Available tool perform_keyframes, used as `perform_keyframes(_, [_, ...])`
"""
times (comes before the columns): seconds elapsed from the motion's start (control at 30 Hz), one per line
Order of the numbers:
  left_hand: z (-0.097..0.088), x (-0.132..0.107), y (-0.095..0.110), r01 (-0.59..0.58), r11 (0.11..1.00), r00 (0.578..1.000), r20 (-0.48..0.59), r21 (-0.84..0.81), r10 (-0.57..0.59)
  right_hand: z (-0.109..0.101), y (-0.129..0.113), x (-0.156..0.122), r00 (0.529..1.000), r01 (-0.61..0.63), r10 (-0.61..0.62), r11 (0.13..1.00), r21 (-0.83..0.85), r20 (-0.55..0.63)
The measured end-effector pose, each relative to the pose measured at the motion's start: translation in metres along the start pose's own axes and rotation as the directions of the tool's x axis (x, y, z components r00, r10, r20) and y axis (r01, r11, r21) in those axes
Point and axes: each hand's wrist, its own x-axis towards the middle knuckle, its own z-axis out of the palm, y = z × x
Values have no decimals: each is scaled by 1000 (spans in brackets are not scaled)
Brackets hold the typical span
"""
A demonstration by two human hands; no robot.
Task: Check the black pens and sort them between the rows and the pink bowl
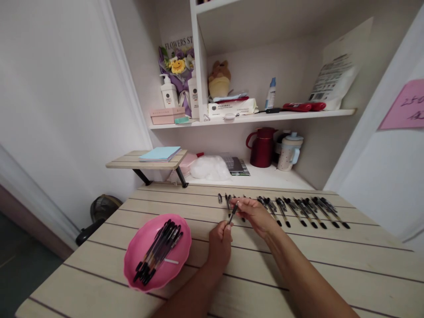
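My left hand (220, 243) and my right hand (254, 215) meet over the wooden desk (331, 269), both pinching one black pen (233, 213). The left fingers grip its lower end, the right fingers its upper end. Behind the hands a row of several black pens (298, 210) lies side by side along the desk's far edge. At the left a pink scalloped plate (132, 251) holds a bundle of several black pens (158, 249).
A small wooden riser (145, 162) with a blue notebook (159, 153) stands at the back left. Shelves behind hold a red jug (262, 147), a cup (289, 151), bottles, boxes and a plush toy. A fan (102, 206) sits on the floor at left.
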Motion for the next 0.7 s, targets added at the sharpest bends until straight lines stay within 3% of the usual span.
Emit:
perform_keyframes(0.17, [0,-1,0,5,1000,1000,15,-6,-5,2,6,2,994,-18,13,999,-47,-108])
perform_keyframes(0.33, [0,-1,2,17,1000,1000,-5,-14,-17,0,3,0,998,-56,55,996,67,23])
perform_keyframes(0.47, [0,0,1,19,1000,1000,3,-12,-19,0,6,1,995,-31,37,998,60,-96])
perform_keyframes(0.63, [0,1,-3,17,1000,1000,5,-10,-17,-1,5,0,996,-84,82,989,124,24])
perform_keyframes(0.7, [1,1,-4,24,1000,1000,9,-16,-24,-1,5,0,998,-67,69,989,129,-14])
